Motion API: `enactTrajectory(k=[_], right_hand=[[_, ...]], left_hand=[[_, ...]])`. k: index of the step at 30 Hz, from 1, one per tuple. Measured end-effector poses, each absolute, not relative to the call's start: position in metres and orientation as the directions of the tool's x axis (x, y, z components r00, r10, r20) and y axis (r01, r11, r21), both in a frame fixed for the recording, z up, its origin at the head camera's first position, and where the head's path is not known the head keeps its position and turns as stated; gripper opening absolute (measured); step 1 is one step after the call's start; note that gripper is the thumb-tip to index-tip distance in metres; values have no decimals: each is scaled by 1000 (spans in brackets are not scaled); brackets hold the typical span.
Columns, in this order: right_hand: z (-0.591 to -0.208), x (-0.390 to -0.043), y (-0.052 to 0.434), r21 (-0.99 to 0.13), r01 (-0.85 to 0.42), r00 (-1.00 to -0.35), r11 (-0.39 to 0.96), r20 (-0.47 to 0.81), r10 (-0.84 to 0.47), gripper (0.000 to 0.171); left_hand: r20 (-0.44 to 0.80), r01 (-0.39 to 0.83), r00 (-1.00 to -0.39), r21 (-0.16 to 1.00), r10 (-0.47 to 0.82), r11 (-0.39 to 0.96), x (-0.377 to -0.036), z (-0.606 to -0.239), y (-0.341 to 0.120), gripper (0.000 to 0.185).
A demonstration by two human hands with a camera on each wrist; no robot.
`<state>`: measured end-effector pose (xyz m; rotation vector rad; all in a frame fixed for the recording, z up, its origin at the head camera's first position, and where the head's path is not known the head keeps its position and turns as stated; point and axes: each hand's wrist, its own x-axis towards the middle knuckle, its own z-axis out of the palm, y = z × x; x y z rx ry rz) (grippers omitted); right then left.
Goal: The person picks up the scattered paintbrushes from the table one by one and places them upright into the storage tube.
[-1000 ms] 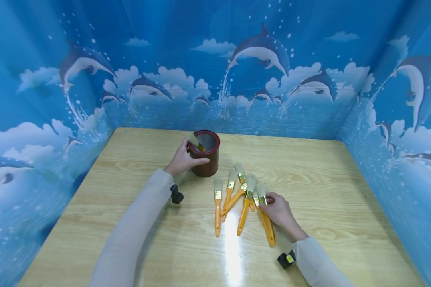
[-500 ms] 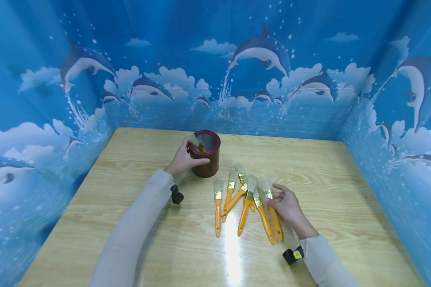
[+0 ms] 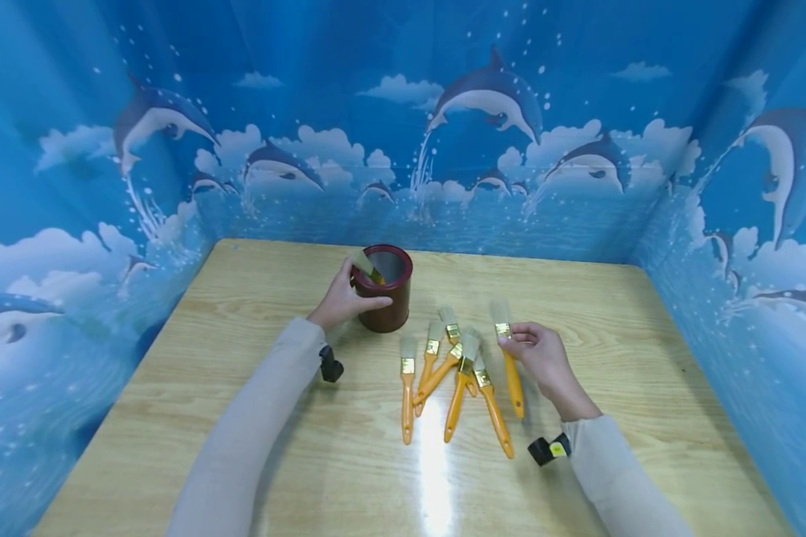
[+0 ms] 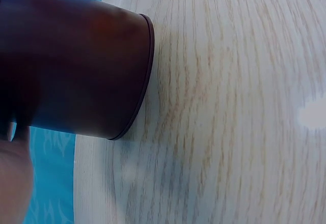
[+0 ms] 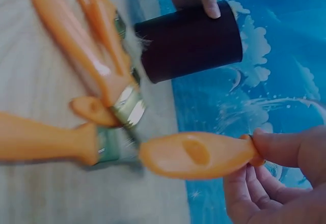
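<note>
The left hand (image 3: 349,298) grips a dark red-brown can (image 3: 388,306) upright near the desk's (image 3: 598,313) far edge, left of its middle; one flat paintbrush (image 3: 367,265) leans inside, bristles up against the rim. The right hand (image 3: 542,359) pinches an orange-handled flat paintbrush (image 3: 513,377) near its metal ferrule, bristles toward the far edge, just right of a cluster of loose paintbrushes (image 3: 407,388) lying mid-desk, some crossing.

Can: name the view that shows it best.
Head view: the can shows its open mouth, with a brush in it. Left wrist crops its top; right wrist shows its side but not its opening.
</note>
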<state>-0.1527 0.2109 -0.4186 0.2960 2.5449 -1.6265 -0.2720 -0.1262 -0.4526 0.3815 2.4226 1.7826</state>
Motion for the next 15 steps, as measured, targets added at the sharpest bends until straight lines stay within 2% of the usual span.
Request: enactTrajectory(k=[7, 15], right_hand=[[-399, -171, 197, -909, 210, -977, 361, -177, 122, 35], [-372, -189, 173, -941, 177, -984, 287, -159, 85, 32]], left_hand=[[63, 139, -962, 951, 265, 277, -272, -452, -126, 105], [74, 150, -962, 948, 265, 281, -271, -452, -125, 103]])
